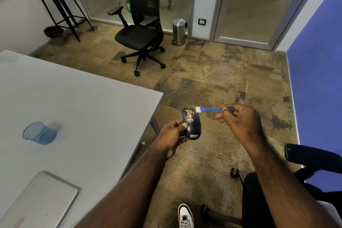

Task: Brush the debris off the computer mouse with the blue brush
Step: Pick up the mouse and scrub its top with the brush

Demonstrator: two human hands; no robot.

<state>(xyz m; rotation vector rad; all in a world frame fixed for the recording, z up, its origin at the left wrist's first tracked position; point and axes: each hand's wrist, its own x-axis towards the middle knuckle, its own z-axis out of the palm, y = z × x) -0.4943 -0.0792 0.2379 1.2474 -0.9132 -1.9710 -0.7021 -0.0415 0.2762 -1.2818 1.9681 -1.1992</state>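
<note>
My left hand [174, 136] grips a black computer mouse [192, 126] by its left side, holding it out over the floor beyond the table's corner. Tan debris [189, 115] is scattered over the mouse's upper half. My right hand [238, 120] pinches the end of a thin blue brush [209, 109]. The brush's white bristles touch or hover at the mouse's top right edge; I cannot tell which.
A grey table [83, 107] lies to the left with a blue mesh cup [38, 133] and a closed laptop [42, 200] on it. A black office chair [142, 29] and a steel bin [179, 31] stand ahead. Another chair [305, 159] is at my right.
</note>
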